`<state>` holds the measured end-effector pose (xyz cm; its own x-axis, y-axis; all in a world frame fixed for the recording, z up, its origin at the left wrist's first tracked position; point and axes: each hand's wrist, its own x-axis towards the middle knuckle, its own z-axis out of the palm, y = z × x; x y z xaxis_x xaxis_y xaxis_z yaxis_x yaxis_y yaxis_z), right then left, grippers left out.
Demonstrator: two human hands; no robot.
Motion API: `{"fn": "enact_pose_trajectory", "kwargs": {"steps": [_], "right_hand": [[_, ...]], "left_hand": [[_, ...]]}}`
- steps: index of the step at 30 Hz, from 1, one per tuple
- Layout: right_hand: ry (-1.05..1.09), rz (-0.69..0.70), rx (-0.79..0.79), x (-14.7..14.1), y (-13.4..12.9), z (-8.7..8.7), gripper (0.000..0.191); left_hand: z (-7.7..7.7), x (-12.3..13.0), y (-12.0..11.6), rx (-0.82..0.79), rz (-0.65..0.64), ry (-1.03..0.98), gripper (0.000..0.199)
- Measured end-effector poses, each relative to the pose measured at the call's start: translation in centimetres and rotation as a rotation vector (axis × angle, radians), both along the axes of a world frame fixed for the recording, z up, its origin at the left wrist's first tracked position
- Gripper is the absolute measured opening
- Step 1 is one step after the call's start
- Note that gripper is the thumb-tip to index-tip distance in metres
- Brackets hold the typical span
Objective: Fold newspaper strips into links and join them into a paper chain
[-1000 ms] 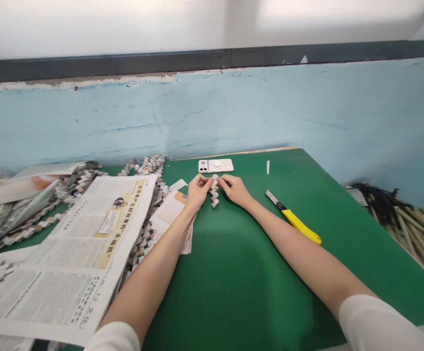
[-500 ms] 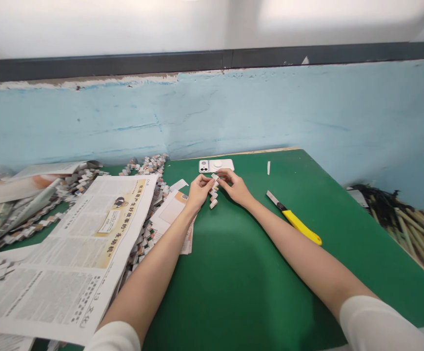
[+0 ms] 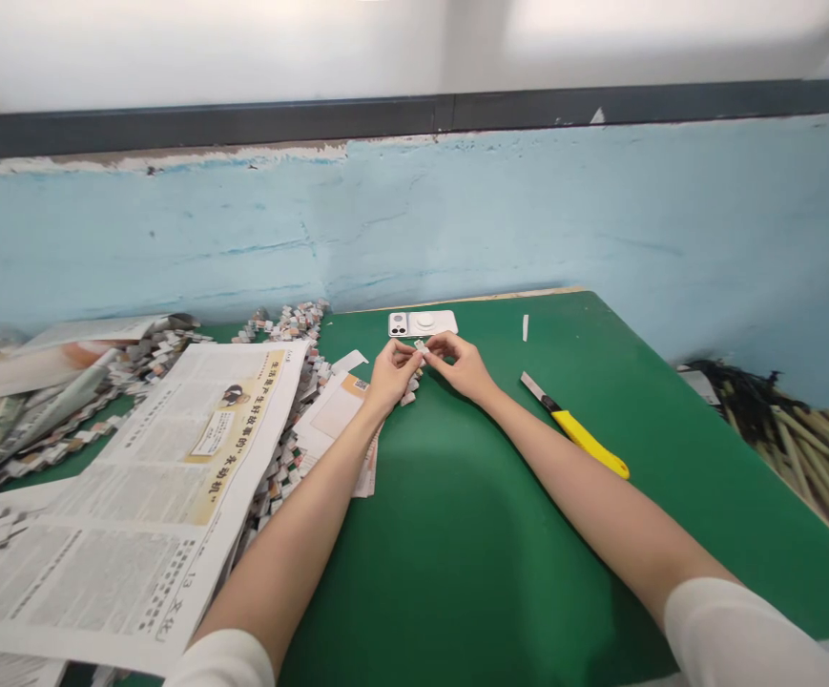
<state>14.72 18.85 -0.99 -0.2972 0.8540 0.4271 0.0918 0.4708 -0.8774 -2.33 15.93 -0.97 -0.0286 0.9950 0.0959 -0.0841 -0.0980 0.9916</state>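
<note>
A short woven chain of folded paper [image 3: 409, 391] hangs from my fingers over the green table [image 3: 457, 534]. My left hand [image 3: 391, 374] pinches it close to its upper end. From the other side, my right hand [image 3: 460, 364] has thumb and fingers closed on the same end, where a pale folded piece shows between the fingertips. Part of the chain is hidden behind the left hand. Just beyond both hands lies a white phone [image 3: 434, 324], camera side up.
A yellow-handled utility knife [image 3: 586, 444] lies right of my right forearm, blade pointing away. Farther back is a narrow paper strip [image 3: 526, 327]. Newspaper [image 3: 171, 477] and heaps of folded paper chains [image 3: 300, 324] cover the left side. Bundled sticks [image 3: 815, 448] stand beyond the right edge.
The paper chain's lower end has swung left, and more of it is now behind my left hand. Both hands have stayed almost in place.
</note>
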Motion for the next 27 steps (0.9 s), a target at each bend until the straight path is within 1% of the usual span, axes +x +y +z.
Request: {"fn": "enact_pose_trajectory", "kwargs": {"steps": [5,9,11,14,15,21,27], "right_hand": [[0.014,0.019,-0.087,0.0,0.3,-0.1,0.031],[0.039,-0.007,-0.12,0.2,1.0,-0.5,0.031],[0.106,-0.011,-0.194,0.4,1.5,-0.8,0.038],[0.191,0.001,-0.283,0.6,2.1,-1.2,0.059],[0.207,0.006,-0.299,0.6,2.2,-1.2,0.061],[0.262,0.003,-0.337,0.4,2.0,-1.0,0.055],[0.234,0.0,-0.275,0.2,2.1,-1.1,0.041]], "left_hand": [[0.0,0.2,-0.4,0.074,-0.073,0.144,0.037],[0.1,0.4,-0.6,0.089,-0.098,0.183,0.032],[0.2,0.5,-0.6,0.076,-0.103,0.185,0.032],[0.2,0.6,-0.6,0.05,-0.12,0.203,0.032],[0.2,0.6,-0.6,0.05,-0.12,0.207,0.032],[0.2,0.6,-0.6,0.06,-0.105,0.221,0.033],[0.2,0.7,-0.5,0.064,-0.086,0.248,0.034]]}}
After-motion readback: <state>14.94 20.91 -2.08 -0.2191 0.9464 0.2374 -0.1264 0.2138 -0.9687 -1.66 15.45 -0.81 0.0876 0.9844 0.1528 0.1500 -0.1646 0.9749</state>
